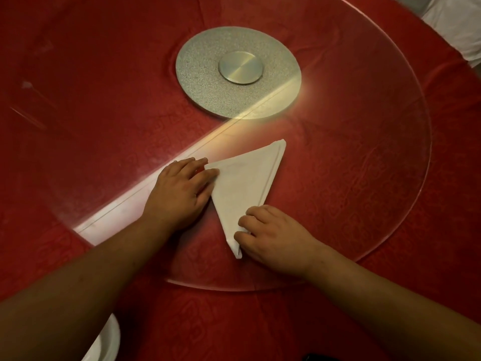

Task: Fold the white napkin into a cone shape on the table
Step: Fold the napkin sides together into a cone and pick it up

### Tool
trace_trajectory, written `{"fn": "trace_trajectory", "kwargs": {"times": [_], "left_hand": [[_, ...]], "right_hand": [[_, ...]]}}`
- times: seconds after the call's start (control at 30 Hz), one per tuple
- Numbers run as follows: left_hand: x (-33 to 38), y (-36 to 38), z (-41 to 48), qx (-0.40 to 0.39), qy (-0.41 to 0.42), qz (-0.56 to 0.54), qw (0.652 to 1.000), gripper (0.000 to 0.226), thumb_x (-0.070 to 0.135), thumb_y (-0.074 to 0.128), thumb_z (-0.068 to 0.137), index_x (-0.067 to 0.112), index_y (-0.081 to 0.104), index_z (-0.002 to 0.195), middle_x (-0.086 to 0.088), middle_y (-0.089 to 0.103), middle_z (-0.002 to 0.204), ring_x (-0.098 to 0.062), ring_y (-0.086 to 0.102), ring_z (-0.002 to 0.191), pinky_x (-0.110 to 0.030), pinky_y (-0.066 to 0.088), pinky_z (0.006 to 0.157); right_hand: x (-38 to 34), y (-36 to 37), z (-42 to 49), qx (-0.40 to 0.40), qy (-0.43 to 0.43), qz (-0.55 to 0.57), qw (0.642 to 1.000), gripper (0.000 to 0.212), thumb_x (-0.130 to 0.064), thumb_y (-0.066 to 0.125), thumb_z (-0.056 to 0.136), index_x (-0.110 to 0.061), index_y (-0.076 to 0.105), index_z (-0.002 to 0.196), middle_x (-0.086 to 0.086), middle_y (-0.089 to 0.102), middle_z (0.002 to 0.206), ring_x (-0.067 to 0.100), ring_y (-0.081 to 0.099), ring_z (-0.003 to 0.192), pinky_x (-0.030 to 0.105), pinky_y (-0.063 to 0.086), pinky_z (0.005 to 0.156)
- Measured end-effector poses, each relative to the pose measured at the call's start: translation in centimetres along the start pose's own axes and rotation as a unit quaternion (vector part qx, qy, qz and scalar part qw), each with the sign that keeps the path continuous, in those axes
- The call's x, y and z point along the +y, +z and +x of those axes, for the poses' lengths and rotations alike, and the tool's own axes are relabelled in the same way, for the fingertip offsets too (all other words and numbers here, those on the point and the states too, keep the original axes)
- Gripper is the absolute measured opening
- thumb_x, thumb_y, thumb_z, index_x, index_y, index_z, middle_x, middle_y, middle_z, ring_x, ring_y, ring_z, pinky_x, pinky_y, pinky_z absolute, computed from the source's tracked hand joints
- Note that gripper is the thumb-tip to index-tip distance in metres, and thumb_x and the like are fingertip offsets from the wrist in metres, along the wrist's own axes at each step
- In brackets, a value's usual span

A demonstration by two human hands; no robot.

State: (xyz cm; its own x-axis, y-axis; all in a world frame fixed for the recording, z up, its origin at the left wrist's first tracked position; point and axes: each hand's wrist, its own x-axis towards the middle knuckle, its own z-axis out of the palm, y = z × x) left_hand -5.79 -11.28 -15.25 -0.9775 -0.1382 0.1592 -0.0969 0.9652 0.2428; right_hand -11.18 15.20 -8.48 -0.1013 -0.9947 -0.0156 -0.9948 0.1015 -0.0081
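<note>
The napkin lies flat as a long white triangle on the glass turntable, toward its near edge, with the red cloth of the surface showing through beneath. One corner points away from me toward the metal hub at the middle of the glass, one sits under my left hand, and the narrow tip points back at me under my right hand. I judge I am at the start of the rolling step: the flat folds look done, and nothing yet stands up as a cone. The fingers of my left hand are spread and pressed flat, pinning the left corner and that edge of the napkin to the glass. The fingers of my right hand are curled in close and pinch the near tip, where the fabric is already bunched and a little lifted; I cannot tell how many layers I have caught. The next move, as I see it, calls for turning that tip over on itself and rolling the cloth toward the far corner, tight at the point and looser at the wide end, while my left hand holds the rest from sliding. The glass looks slick and may well turn on its hub, so I should press straight down, not sideways. A white dish sits at the near edge of the surface under my left forearm, well clear of the work.
</note>
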Motion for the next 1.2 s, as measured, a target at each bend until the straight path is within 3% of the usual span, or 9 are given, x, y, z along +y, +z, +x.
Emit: {"fn": "trace_trajectory", "kwargs": {"times": [0.1, 0.2, 0.33, 0.4, 0.57, 0.7, 1.0, 1.1, 1.2], "left_hand": [[0.1, -0.2, -0.1, -0.011, 0.000, 0.001, 1.000, 0.043, 0.052, 0.035, 0.107, 0.041, 0.051, 0.145, 0.004, 0.052, 0.153, -0.025, 0.045, 0.139, -0.050, 0.039, 0.113], [0.3, -0.6, 0.0, -0.023, -0.003, -0.002, 1.000, 0.047, 0.051, 0.034, 0.107, 0.035, 0.052, 0.147, 0.003, 0.052, 0.153, -0.026, 0.045, 0.140, -0.050, 0.037, 0.115], [0.7, -1.5, 0.0, -0.018, -0.006, -0.020, 1.000, 0.049, 0.047, 0.036, 0.107, 0.025, 0.056, 0.145, 0.000, 0.055, 0.152, -0.027, 0.047, 0.140, -0.050, 0.036, 0.116], [0.9, -1.8, 0.0, -0.020, -0.010, -0.029, 0.999, 0.049, 0.046, 0.038, 0.106, 0.022, 0.057, 0.145, -0.001, 0.054, 0.153, -0.027, 0.047, 0.140, -0.050, 0.035, 0.116], [1.1, -2.1, 0.1, -0.039, -0.018, -0.026, 0.999, 0.055, 0.053, 0.034, 0.105, 0.025, 0.055, 0.147, 0.002, 0.052, 0.154, -0.024, 0.044, 0.142, -0.048, 0.032, 0.118], [1.1, -2.0, 0.1, -0.041, -0.022, -0.020, 0.999, 0.055, 0.055, 0.037, 0.103, 0.027, 0.054, 0.147, 0.005, 0.052, 0.154, -0.022, 0.043, 0.143, -0.044, 0.029, 0.118], [1.3, -1.8, 0.2, -0.048, -0.033, -0.021, 0.998, 0.056, 0.060, 0.039, 0.101, 0.033, 0.048, 0.150, 0.008, 0.048, 0.156, -0.020, 0.038, 0.144, -0.044, 0.026, 0.119], [1.4, -1.8, 0.2, -0.050, -0.031, -0.018, 0.998, 0.059, 0.064, 0.040, 0.100, 0.036, 0.045, 0.151, 0.008, 0.048, 0.156, -0.020, 0.039, 0.144, -0.046, 0.028, 0.119], [1.6, -1.8, 0.2, -0.056, -0.030, -0.013, 0.998, 0.061, 0.066, 0.040, 0.099, 0.037, 0.044, 0.152, 0.007, 0.047, 0.157, -0.020, 0.038, 0.145, -0.047, 0.027, 0.119]], "right_hand": [[0.3, -0.5, 0.5, 0.021, 0.018, 0.043, 0.999, 0.021, -0.028, 0.050, 0.098, -0.015, 0.066, 0.104, 0.005, 0.065, 0.105, 0.027, 0.060, 0.102, 0.042, 0.049, 0.087], [0.8, -1.3, 1.0, 0.075, 0.134, 0.159, 0.975, 0.022, -0.032, 0.056, 0.091, -0.015, 0.064, 0.102, 0.003, 0.067, 0.101, 0.024, 0.061, 0.094, 0.039, 0.050, 0.082], [2.6, -2.1, 2.3, 0.136, 0.364, 0.359, 0.849, 0.013, -0.033, 0.048, 0.086, -0.024, 0.056, 0.091, -0.004, 0.064, 0.081, 0.018, 0.060, 0.073, 0.043, 0.051, 0.062], [4.2, -2.0, 3.2, 0.160, 0.420, 0.438, 0.779, 0.014, -0.029, 0.047, 0.086, -0.021, 0.058, 0.088, 0.001, 0.065, 0.078, 0.022, 0.061, 0.073, 0.045, 0.051, 0.064], [8.9, -1.6, 4.6, 0.174, 0.482, 0.503, 0.696, 0.024, -0.023, 0.049, 0.080, -0.012, 0.068, 0.088, 0.011, 0.072, 0.089, 0.018, 0.060, 0.078, 0.048, 0.051, 0.075], [12.2, -1.3, 5.0, 0.173, 0.502, 0.491, 0.691, 0.021, -0.019, 0.052, 0.082, -0.024, 0.072, 0.077, -0.012, 0.070, 0.072, 0.004, 0.059, 0.065, 0.026, 0.046, 0.062], [16.3, -0.1, 5.5, 0.070, 0.545, 0.445, 0.707, 0.018, -0.014, 0.052, 0.090, -0.009, 0.068, 0.085, 0.004, 0.062, 0.071, 0.018, 0.053, 0.059, 0.032, 0.041, 0.059], [16.3, -0.4, 5.3, 0.093, 0.523, 0.392, 0.751, 0.017, -0.020, 0.056, 0.089, -0.012, 0.064, 0.076, 0.001, 0.060, 0.070, 0.017, 0.053, 0.063, 0.030, 0.038, 0.057], [16.2, -0.8, 4.8, 0.145, 0.458, 0.296, 0.826, 0.017, -0.020, 0.060, 0.087, -0.020, 0.062, 0.070, 0.002, 0.058, 0.083, 0.024, 0.056, 0.085, 0.036, 0.042, 0.072]]}}
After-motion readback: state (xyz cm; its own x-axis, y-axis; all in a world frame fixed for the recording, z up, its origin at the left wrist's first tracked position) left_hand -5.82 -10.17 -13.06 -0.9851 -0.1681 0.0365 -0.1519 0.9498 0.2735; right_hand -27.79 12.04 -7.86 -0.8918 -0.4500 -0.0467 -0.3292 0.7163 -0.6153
